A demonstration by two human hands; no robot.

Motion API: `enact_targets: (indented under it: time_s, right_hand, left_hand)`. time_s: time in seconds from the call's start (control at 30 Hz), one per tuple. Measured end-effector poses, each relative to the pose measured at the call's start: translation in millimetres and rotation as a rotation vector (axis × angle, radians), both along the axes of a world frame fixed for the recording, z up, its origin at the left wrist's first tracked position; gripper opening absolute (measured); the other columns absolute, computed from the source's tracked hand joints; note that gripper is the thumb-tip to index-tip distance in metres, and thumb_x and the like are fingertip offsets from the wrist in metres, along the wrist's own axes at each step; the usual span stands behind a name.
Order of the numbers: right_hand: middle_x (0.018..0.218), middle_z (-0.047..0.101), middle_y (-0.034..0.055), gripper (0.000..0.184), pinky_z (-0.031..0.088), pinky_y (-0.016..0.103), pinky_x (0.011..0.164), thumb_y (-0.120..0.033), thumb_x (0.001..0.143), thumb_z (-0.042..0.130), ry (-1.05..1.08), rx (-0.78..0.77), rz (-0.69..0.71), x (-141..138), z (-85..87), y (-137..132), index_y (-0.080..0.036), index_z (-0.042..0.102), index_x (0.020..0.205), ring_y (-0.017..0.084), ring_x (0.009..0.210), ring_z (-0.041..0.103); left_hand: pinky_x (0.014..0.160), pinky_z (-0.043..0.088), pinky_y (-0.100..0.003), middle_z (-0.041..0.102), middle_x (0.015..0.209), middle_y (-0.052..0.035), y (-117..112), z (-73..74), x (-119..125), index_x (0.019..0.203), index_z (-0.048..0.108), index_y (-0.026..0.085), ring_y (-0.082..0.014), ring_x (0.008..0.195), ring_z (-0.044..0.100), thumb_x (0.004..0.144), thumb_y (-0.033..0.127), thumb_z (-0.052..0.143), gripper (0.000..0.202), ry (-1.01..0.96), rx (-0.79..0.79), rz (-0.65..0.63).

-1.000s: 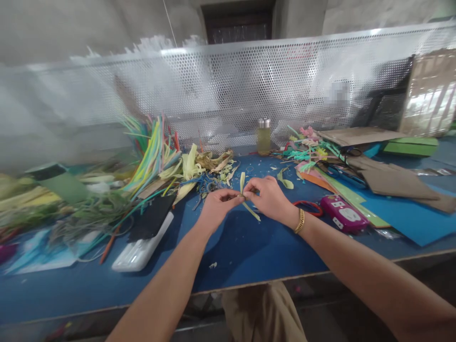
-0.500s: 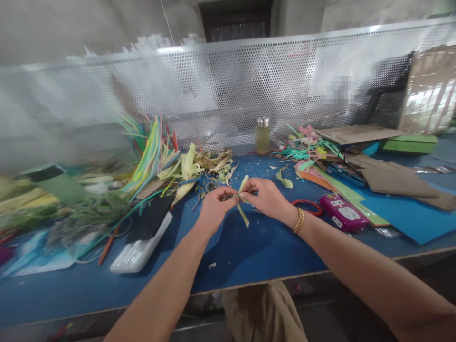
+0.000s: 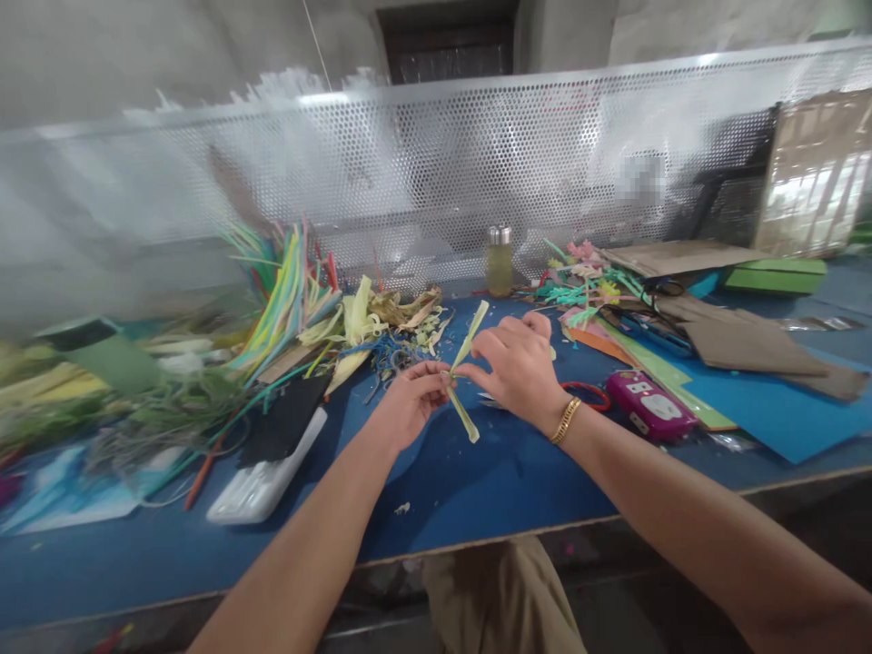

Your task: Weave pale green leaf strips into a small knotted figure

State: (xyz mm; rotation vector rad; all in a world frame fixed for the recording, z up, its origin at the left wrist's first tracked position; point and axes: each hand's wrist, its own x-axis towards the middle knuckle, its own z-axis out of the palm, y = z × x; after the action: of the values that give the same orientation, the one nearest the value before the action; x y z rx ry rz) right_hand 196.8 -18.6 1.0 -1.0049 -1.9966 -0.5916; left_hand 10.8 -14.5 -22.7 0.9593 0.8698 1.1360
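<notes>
A pale green corn husk strip (image 3: 464, 420), pinched in at its middle, stands out above and below my fingers. My left hand (image 3: 417, 400) is closed, with thumb and fingertips gripping that middle. On the other side, my right hand (image 3: 521, 368) has its thumb stretched to the strip's middle, while its bent index finger sits apart from the thumb beside the upper end. A gold bracelet (image 3: 567, 420) circles the right wrist. Partly hidden under the right hand lies a small metal tool (image 3: 488, 400), its kind unclear.
Dried husks (image 3: 361, 313) and blue wire scraps lie beyond my left hand. A white case (image 3: 265, 481) with a black item on it lies left. A magenta device (image 3: 650, 406), red-handled scissors (image 3: 589, 395) and cardboard sheets (image 3: 753, 341) are right. Behind stands a bottle (image 3: 500, 263) before perforated metal.
My right hand has loosened its pinch, its fingers lifting and moving right, away from the husk strip's middle. More of the strip's upper end shows. My left hand keeps its hold.
</notes>
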Motion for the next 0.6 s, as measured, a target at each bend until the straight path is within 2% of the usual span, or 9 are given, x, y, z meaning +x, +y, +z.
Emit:
enact_targets:
  time_s: [0.07, 0.13, 0.27, 0.47, 0.53, 0.6]
  right_hand:
    - [0.064, 0.060, 0.0000, 0.030, 0.022, 0.039, 0.083, -0.036, 0.092, 0.057, -0.049, -0.024, 0.033, -0.7, -1.0, -0.8, -0.020, 0.061, 0.067, 0.017, 0.074, 0.046]
    - [0.066, 0.062, -0.0005, 0.029, 0.022, 0.040, 0.084, -0.033, 0.093, 0.056, -0.059, -0.051, 0.055, -1.0, -2.0, -0.9, -0.022, 0.066, 0.068, 0.017, 0.076, 0.047]
    - [0.079, 0.070, 0.0000, 0.020, 0.021, 0.043, 0.090, -0.032, 0.093, 0.057, -0.014, -0.122, 0.110, -0.4, -2.4, -0.8, -0.027, 0.073, 0.081, 0.020, 0.088, 0.051]
    - [0.103, 0.071, 0.0024, 0.022, 0.024, 0.044, 0.095, -0.040, 0.094, 0.055, 0.004, -0.232, 0.179, -1.0, -0.3, 1.6, -0.026, 0.072, 0.093, 0.025, 0.106, 0.050]
    - [0.098, 0.071, 0.0036, 0.021, 0.024, 0.044, 0.093, -0.035, 0.094, 0.054, -0.035, -0.270, 0.180, -3.7, 0.2, 0.3, -0.025, 0.071, 0.090, 0.025, 0.104, 0.051]
    - [0.085, 0.070, 0.0044, 0.021, 0.024, 0.043, 0.091, -0.030, 0.094, 0.052, -0.076, -0.299, 0.148, -7.8, 0.1, -2.7, -0.023, 0.069, 0.085, 0.023, 0.093, 0.053]
  left_hand:
    - [0.057, 0.044, -0.022, 0.064, 0.063, 0.0012, -0.3, 0.1, -0.1, 0.071, 0.066, 0.015, -0.0082, 0.054, 0.055, 0.054, 0.016, 0.084, 0.025, -0.008, -0.002, -0.003]
    - [0.057, 0.044, -0.022, 0.064, 0.063, 0.0011, -0.3, 0.0, -0.1, 0.070, 0.066, 0.015, -0.0084, 0.055, 0.055, 0.054, 0.016, 0.084, 0.025, -0.014, -0.003, -0.011]
    - [0.058, 0.044, -0.023, 0.064, 0.064, 0.0010, 0.0, 0.0, -0.3, 0.069, 0.066, 0.016, -0.0088, 0.056, 0.055, 0.054, 0.016, 0.083, 0.023, -0.021, -0.004, -0.024]
    - [0.060, 0.043, -0.025, 0.062, 0.065, 0.0012, 1.5, 0.3, -2.2, 0.067, 0.066, 0.016, -0.0095, 0.057, 0.054, 0.054, 0.017, 0.082, 0.020, 0.014, 0.036, -0.010]
    - [0.061, 0.042, -0.025, 0.062, 0.065, 0.0014, 3.3, -0.9, -3.3, 0.067, 0.067, 0.017, -0.0100, 0.059, 0.054, 0.055, 0.018, 0.081, 0.019, 0.068, 0.082, 0.008]
    - [0.063, 0.042, -0.025, 0.063, 0.067, 0.0013, 5.2, -2.9, -3.8, 0.069, 0.067, 0.017, -0.0108, 0.063, 0.055, 0.056, 0.020, 0.081, 0.020, 0.155, 0.149, 0.049]
